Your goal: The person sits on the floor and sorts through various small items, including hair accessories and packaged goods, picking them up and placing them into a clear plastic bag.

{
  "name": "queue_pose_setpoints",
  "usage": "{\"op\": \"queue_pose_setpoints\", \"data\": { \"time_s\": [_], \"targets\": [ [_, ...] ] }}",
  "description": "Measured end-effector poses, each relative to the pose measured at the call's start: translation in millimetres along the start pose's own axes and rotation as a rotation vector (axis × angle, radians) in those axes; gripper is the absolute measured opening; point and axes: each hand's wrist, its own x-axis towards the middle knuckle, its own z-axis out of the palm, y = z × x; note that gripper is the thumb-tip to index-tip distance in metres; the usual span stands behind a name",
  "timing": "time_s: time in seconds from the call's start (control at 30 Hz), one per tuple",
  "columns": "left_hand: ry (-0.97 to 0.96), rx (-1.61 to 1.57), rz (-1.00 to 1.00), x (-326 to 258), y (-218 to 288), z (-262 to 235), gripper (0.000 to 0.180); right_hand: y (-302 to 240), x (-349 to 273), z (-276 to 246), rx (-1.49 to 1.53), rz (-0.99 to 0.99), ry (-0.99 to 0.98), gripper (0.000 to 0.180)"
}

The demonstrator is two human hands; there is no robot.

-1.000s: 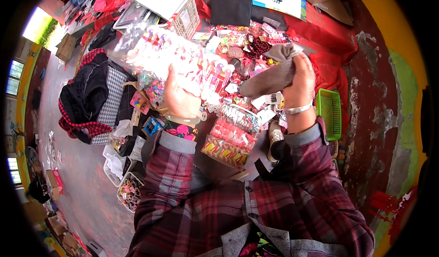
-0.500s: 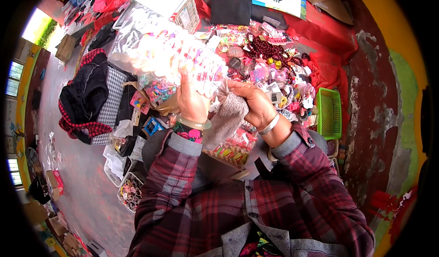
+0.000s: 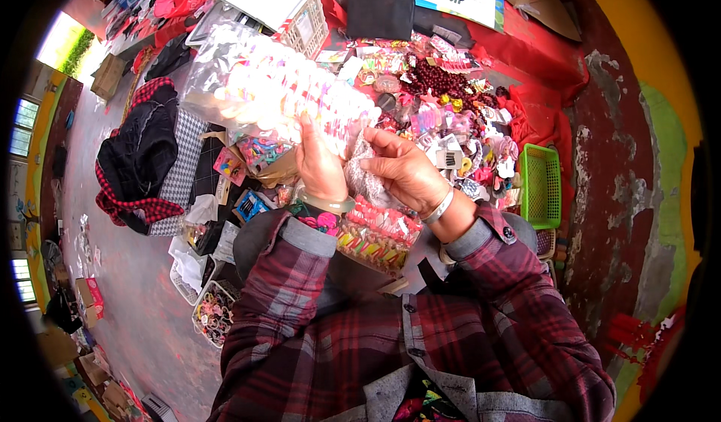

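Mid-handling over a cluttered stall: left hand (image 3: 319, 168) raised, fingers closed on the lower edge of a clear plastic bag of pastel hair clips (image 3: 282, 91); right hand (image 3: 402, 172) clasping a crinkled silvery pouch (image 3: 366, 175) just beside it. Probably sorting stock; next, presumably a steady two-handed transfer. Glossy film, hard small beads (image 3: 443, 82), ribbed green basket (image 3: 541, 185).

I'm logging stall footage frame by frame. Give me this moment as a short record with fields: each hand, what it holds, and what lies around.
left hand: raised, grip on a clear bag of small colourful trinkets
right hand: holds a grey crumpled cloth beside the left hand
below hands: packets of bright trinkets
table: red cover, strewn with small goods
right side: green basket
left side: black and red checked cloth
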Motion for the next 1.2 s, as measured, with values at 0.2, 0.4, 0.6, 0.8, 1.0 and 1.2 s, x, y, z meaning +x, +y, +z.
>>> {"op": "queue_pose_setpoints", "data": {
  "time_s": [0.2, 0.4, 0.6, 0.8, 1.0, 1.2],
  "targets": [
    [0.007, 0.099, -0.025, -9.6, 0.4, 5.3, 0.052, 10.1, 5.8, -7.7, -0.396, -0.129, 0.097, 0.021],
    [0.042, 0.072, -0.04, -10.7, 2.1, 11.3, 0.053, 10.0, -2.9, -0.3, -0.423, -0.221, 0.251, 0.022],
    [0.044, 0.032, -0.09, -14.3, 8.0, 16.4, 0.055, 8.2, -2.5, 0.0, -0.316, -0.1, 0.197, 0.019],
    [0.008, -0.015, -0.077, -9.7, 4.6, 14.2, 0.056, 10.4, -2.4, 2.5, -0.165, -0.191, 0.218, 0.017],
    [-0.188, -0.244, -0.163, -2.2, -0.9, 8.3, 0.046, 12.1, -2.7, 3.9, -0.159, -0.223, 0.23, 0.015],
    [-0.056, -0.003, -0.198, -4.0, -10.3, 7.1, 0.041, 12.3, -7.1, 4.9, -0.165, -0.159, 0.258, 0.011]
  ]
}}
